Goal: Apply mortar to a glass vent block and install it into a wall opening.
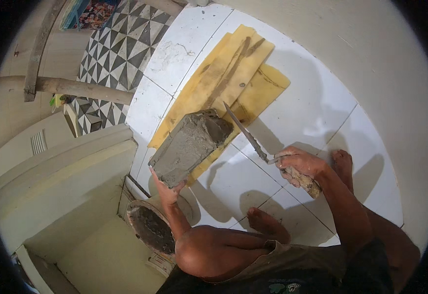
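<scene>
My left hand [169, 190] grips the near end of a block [187, 147], its fingers partly hidden underneath. Wet grey mortar coats the block's broad upper face, and its far end looks darker and rougher. In my right hand [297, 164] is a trowel [247, 133] with a mortar-smeared wooden handle. Its blade shows nearly edge-on, with the tip pointing up and left, close to the block's far right corner but seemingly apart from it. Beneath the block lies a stained yellow sheet [268, 88], folded or layered on the white tiled floor [312, 98].
A bucket [138, 201] with dark grey mortar inside stands by my left knee. My bare feet [268, 224] are on the tiles. A pale wall [385, 73] runs along the right. At left are a ledge [67, 166], wooden poles [86, 90] and black-and-white patterned tiles [125, 44].
</scene>
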`<state>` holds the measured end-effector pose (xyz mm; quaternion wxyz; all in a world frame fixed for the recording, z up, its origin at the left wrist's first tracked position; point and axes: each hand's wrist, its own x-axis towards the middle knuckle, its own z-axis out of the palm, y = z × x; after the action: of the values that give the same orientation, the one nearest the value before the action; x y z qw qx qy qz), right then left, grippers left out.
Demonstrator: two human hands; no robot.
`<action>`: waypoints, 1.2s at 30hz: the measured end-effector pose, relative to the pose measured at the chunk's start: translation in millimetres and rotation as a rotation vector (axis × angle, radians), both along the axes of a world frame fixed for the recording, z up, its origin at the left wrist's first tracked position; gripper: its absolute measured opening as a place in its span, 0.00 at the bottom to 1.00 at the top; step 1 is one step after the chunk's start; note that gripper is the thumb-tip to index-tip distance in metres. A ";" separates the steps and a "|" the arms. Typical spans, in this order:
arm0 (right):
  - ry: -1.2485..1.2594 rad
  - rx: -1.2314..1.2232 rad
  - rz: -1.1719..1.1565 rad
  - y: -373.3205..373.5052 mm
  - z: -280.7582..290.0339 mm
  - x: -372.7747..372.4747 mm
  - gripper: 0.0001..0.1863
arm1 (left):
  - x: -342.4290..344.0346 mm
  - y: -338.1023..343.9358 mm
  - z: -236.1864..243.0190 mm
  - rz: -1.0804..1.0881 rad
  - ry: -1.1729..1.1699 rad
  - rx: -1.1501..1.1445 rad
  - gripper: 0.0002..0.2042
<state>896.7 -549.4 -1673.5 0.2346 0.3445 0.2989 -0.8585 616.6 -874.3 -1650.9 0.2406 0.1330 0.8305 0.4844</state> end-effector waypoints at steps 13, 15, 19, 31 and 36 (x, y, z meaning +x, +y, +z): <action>0.162 -0.193 0.051 7.5 0.8 -2.8 0.10 | -7.0 -9.9 -9.8 -0.041 0.028 0.068 0.57; 0.154 -0.237 0.036 8.2 10.7 -2.2 0.10 | -7.4 -12.1 -11.3 -0.030 0.033 0.068 0.57; 0.259 -0.270 0.028 5.6 18.1 0.8 0.11 | -1.8 -1.6 -4.0 0.005 -0.023 0.083 0.56; 0.259 -0.571 -0.105 8.7 28.3 4.5 0.14 | 1.8 7.8 7.5 -0.016 -0.014 -0.071 0.55; 0.235 -0.513 -0.135 17.8 -11.4 3.2 0.10 | 0.3 5.1 0.9 0.061 -0.103 0.036 0.59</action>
<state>899.9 -531.6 -1684.9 0.2200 0.1911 0.0735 -0.9538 616.9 -869.1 -1650.1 0.2655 0.0866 0.8120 0.5126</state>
